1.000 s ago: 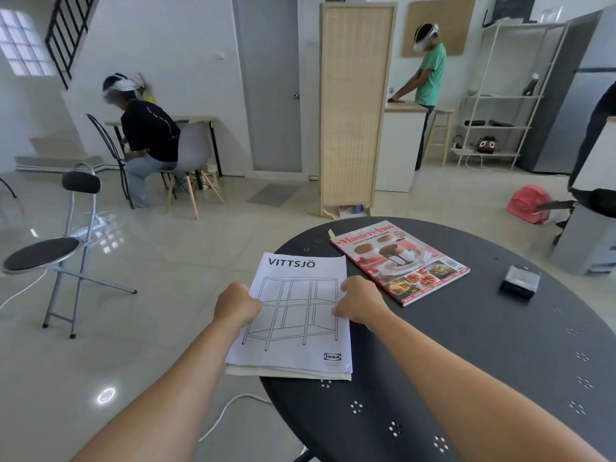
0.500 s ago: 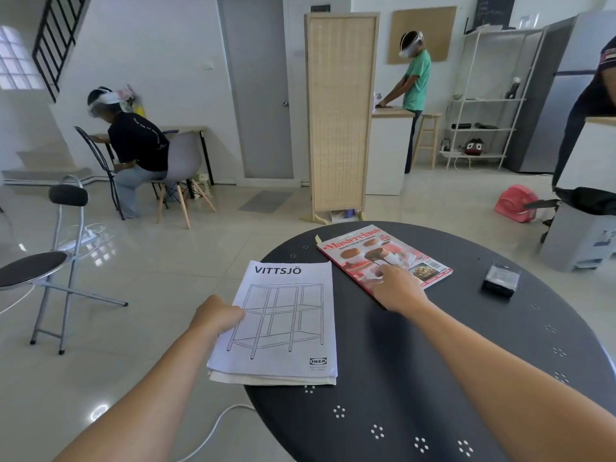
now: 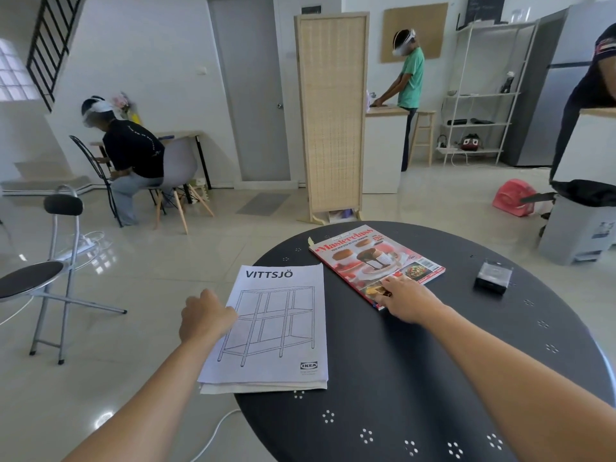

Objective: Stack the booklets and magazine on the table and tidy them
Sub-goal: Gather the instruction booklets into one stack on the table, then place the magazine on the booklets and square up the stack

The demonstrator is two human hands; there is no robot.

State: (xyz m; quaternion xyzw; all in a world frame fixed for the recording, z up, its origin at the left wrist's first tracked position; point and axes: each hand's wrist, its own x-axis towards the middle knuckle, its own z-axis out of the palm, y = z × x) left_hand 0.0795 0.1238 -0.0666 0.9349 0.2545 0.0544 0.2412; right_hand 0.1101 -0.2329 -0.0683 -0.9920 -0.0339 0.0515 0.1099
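A stack of white booklets [image 3: 276, 325], the top one titled VITTSJÖ with a shelf drawing, lies at the left rim of the round black table [image 3: 416, 378] and overhangs it. My left hand [image 3: 205, 316] is curled on the stack's left edge, beyond the table rim. A red cooking magazine [image 3: 366, 258] lies flat and skewed at the table's far side, apart from the booklets. My right hand [image 3: 405, 296] is on the magazine's near corner, fingers on the cover.
A small black box [image 3: 493, 278] sits on the table to the right of the magazine. A folding metal chair [image 3: 40, 275] stands on the floor at left. A white cable [image 3: 213, 435] runs under the table. A grey bin [image 3: 580, 228] stands at right.
My right hand left the booklets' right edge, reached to the magazine, and now sits on its near corner. My left hand stayed on the booklets' left edge.
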